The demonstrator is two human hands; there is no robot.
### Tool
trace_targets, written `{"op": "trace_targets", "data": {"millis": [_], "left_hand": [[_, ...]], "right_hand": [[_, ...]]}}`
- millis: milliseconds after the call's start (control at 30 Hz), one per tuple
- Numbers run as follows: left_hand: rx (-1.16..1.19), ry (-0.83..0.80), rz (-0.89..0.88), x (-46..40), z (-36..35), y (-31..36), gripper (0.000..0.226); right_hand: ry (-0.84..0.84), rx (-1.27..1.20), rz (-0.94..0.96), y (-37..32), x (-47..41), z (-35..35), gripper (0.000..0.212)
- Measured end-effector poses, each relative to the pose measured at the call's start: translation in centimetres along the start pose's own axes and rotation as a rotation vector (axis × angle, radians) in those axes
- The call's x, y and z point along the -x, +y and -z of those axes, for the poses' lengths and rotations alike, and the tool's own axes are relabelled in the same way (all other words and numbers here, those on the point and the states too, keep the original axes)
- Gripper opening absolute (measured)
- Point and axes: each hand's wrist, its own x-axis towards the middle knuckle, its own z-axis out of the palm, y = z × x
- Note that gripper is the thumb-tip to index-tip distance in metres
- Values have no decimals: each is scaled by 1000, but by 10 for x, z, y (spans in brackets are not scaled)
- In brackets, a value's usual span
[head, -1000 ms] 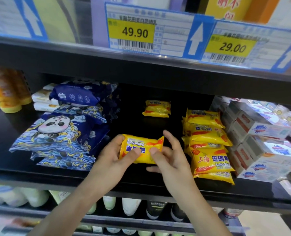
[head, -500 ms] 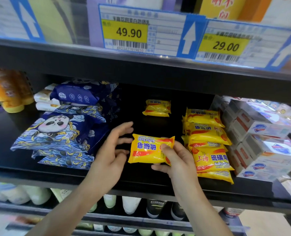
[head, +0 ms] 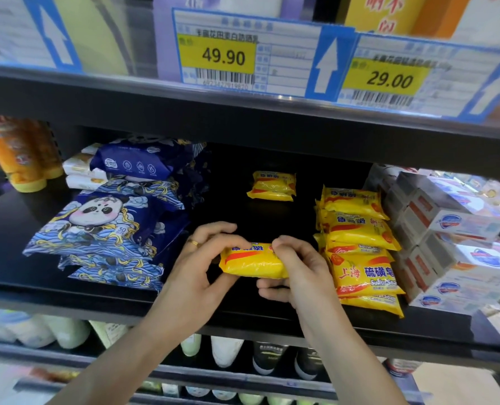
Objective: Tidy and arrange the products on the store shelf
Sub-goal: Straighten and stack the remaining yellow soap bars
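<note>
Both hands grip one yellow soap pack [head: 253, 263] above the front edge of the black shelf [head: 96, 299]. The left hand [head: 196, 268] curls on its left end, the right hand [head: 297, 271] covers its right end. The printed text is partly hidden.

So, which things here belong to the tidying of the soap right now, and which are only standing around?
In the job:
- held soap pack, gripped by left hand and right hand
- soap stack to its right
- two soap packs at the back
- shelf

Standing around:
- panda packs
- white boxes
- orange bottles
- price tags
</note>
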Motion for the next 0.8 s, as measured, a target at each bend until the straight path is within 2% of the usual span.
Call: {"op": "trace_targets", "data": {"millis": [200,367,500,633,800], "left_hand": [[-7,19,8,-1,0,5,45],[42,-4,130,1,1,5,36],[113,-32,189,0,2,3,26],[149,-47,240,1,2,-2,21],[163,-42,255,2,1,-4,34]], "right_hand": [[-49,43,41,-4,5,1,49],[-79,75,173,1,14,-2,46],[24,57,289,9,18,0,41],[68,134,344,12,18,1,48],[-38,211,342,14,14,4,38]]}}
